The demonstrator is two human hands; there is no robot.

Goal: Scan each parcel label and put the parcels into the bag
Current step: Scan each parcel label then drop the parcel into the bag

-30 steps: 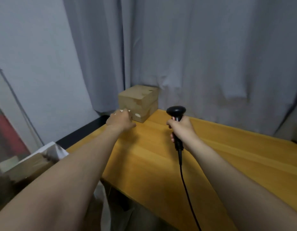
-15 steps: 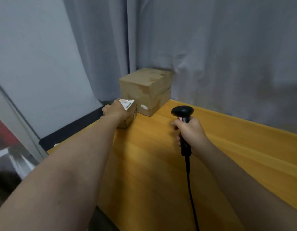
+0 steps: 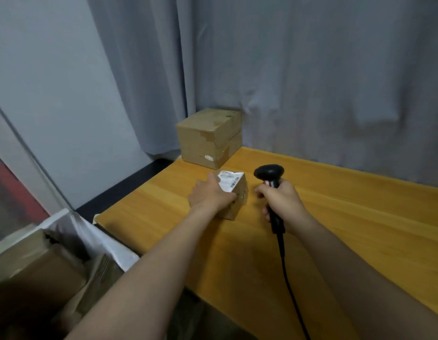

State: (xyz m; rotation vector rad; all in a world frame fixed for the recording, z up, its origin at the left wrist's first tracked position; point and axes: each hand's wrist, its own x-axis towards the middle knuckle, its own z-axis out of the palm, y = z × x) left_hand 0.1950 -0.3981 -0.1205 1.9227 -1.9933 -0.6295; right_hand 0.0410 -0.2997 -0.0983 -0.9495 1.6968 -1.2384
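Small parcel (image 3: 234,200) first: on my head view it is a brown cardboard box over the left part of the yellow wooden tabletop (image 3: 348,217). It is tilted so that its white label (image 3: 230,180) faces up. I cannot tell whether its lower edge touches the wood or hangs just clear of it. My left hand (image 3: 210,195) grips the box from its left and near side, fingers curled round the cardboard. The fingertips are mostly hidden behind the box.

Just right of the parcel, and apart from it, my right hand (image 3: 283,201) is wrapped round the handle of the black scanner (image 3: 269,172). The scanner's head stands above my fist, about level with the label. Its black cable (image 3: 285,271) runs from the bottom of the handle toward me over the tabletop and leaves the frame at the near edge.

Farther back, at the far left corner of the tabletop, a large parcel (image 3: 208,138) stands flat against the grey curtain (image 3: 311,69), clear of both hands. I see brown tape and a small pale sticker on its near face.

At the near left, lower than the tabletop's edge, the white bag (image 3: 90,238) stands open with cardboard boxes (image 3: 29,268) inside it. A pale wall (image 3: 53,82) fills the far left.
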